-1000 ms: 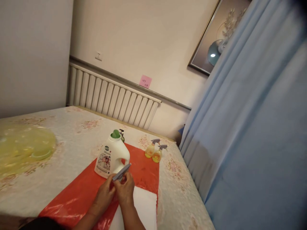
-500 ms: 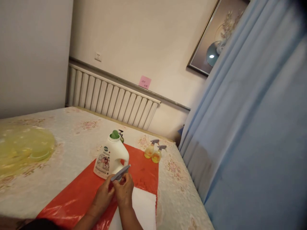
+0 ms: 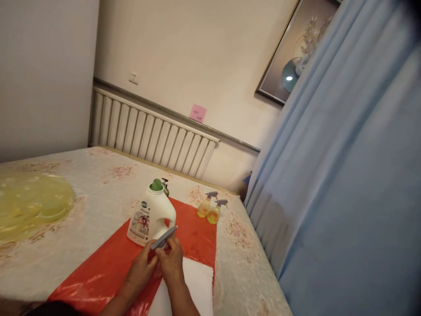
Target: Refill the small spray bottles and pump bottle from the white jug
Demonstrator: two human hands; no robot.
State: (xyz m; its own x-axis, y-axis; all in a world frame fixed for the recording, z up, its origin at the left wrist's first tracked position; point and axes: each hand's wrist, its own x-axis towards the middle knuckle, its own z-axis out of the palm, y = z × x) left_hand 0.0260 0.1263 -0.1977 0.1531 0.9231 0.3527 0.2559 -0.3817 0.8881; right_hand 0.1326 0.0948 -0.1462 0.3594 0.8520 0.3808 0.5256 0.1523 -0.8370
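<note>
A grey trigger spray head [image 3: 163, 238] is held between my two hands, tilted up to the right; whether a bottle hangs below it is hidden. My left hand [image 3: 140, 268] is closed at its lower left end. With bent fingers, my right hand [image 3: 172, 262] grips it from underneath near the neck. Just beyond them stands a white handled detergent jug [image 3: 151, 216], upright, its green spout [image 3: 157, 184] showing at the uncapped mouth. Two spray bottles with yellow liquid, a left one [image 3: 203, 207] and a right one [image 3: 213, 215], stand farther right with similar grey heads.
A red plastic sheet [image 3: 197, 237] lies under the jug, with white paper [image 3: 197, 281] near my right forearm. A dark-topped bottle [image 3: 165, 186] is partly behind the jug. Yellow translucent plastic [image 3: 33, 202] covers the left side. A blue curtain [image 3: 329, 197] hangs on the right.
The view has shifted very slightly. Both hands stay on the spray head in nearly the same pose, and the jug and bottles stand as before.
</note>
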